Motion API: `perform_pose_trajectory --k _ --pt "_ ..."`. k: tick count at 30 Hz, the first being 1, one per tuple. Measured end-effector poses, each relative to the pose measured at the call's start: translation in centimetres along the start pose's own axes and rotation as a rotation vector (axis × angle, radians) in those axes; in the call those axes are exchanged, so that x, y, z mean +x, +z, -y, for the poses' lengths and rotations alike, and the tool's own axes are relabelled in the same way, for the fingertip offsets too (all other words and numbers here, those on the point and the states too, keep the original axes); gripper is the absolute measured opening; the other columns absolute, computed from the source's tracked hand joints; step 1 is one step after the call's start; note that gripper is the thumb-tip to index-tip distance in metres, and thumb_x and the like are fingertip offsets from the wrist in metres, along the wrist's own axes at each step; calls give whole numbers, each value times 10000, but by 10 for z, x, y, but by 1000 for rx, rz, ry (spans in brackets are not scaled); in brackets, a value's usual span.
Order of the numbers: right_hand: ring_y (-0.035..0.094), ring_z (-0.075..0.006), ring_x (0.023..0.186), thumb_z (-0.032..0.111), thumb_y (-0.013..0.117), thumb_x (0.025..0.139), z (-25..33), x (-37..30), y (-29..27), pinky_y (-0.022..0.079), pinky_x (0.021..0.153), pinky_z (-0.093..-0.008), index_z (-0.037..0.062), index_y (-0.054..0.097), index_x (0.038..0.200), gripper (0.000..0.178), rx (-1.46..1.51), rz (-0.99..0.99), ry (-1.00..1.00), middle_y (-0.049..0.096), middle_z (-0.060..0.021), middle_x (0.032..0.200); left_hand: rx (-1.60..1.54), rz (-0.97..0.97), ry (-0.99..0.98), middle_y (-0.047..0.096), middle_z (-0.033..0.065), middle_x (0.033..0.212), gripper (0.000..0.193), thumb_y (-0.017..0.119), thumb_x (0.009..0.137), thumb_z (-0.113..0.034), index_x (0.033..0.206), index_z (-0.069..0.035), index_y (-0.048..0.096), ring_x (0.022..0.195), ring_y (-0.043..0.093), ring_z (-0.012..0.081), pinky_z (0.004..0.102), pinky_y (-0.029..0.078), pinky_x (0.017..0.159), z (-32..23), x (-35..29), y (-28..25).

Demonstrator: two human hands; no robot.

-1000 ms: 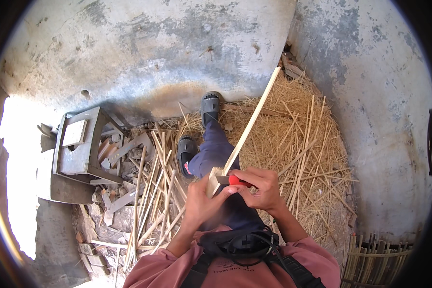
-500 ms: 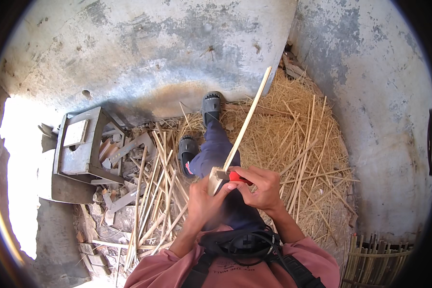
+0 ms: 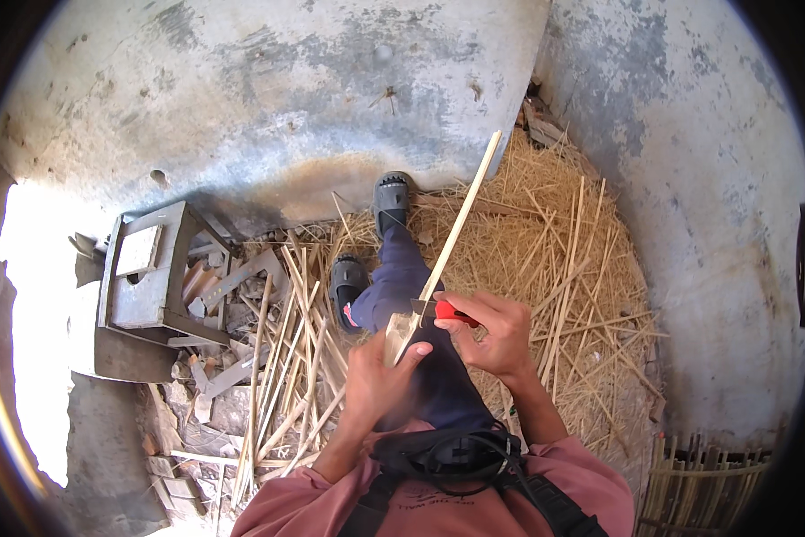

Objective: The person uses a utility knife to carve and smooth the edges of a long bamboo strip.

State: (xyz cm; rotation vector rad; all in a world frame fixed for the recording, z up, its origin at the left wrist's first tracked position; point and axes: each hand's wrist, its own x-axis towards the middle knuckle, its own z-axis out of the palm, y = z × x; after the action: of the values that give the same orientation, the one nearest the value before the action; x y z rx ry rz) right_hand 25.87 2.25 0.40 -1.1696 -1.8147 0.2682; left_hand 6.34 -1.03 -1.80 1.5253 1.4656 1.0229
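Over my thighs, my left hand (image 3: pixel 371 380) is closed around a short pale wooden block (image 3: pixel 398 336). A long thin strip, like split bamboo (image 3: pixel 461 221), has its near end at the block beside my left thumb. It slants away up to the right. My right hand (image 3: pixel 498 338) grips a red-handled knife (image 3: pixel 450 311). The blade points left and touches the strip just beyond the block. My left fingers underneath are hidden, so how firmly they hold the strip is unclear.
Split strips (image 3: pixel 282 358) lie piled on the floor at left, beside a worn wooden stool-like frame (image 3: pixel 147 268). Straw-like shavings (image 3: pixel 519 233) cover the floor at right. A peeling wall (image 3: pixel 268 80) rises ahead, and a slatted basket (image 3: pixel 707 488) stands at lower right.
The knife and my right hand have shifted slightly right and away from me along the strip, leaving the block. The blade now shows across the strip. My left hand has barely moved.
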Motion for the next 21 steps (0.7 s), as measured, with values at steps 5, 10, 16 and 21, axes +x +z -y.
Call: perform_pose_trajectory --k 5,10,16,21 --pt "633 -188 550 166 821 804 0 4 1 485 516 -310 78 810 1062 273 9 -7 -29 692 -57 716 22 -4 -8 562 82 592 490 831 898 -417 873 42 660 570 482 125 379 432 541 3 -1 -2" --pt "632 -135 580 217 823 874 -39 25 -30 457 515 -273 58 801 1077 259 -67 -265 208 737 -66 775 119 129 -122 595 104 610 464 844 882 -387 870 48 682 577 507 129 386 448 554 22 -25 4" --pt "613 -113 629 211 797 917 -75 50 -42 435 553 -256 27 787 1143 292 -20 -226 204 771 -70 850 104 128 -150 674 185 685 426 831 885 -360 934 43 703 597 649 263 413 500 613 20 -32 0" --pt "601 -119 660 327 772 944 -140 66 -68 462 605 -268 42 771 1184 373 -31 -383 408 764 -78 872 100 262 -174 723 266 836 439 785 914 -404 1000 21 714 826 736 430 467 541 703 23 -40 -8"
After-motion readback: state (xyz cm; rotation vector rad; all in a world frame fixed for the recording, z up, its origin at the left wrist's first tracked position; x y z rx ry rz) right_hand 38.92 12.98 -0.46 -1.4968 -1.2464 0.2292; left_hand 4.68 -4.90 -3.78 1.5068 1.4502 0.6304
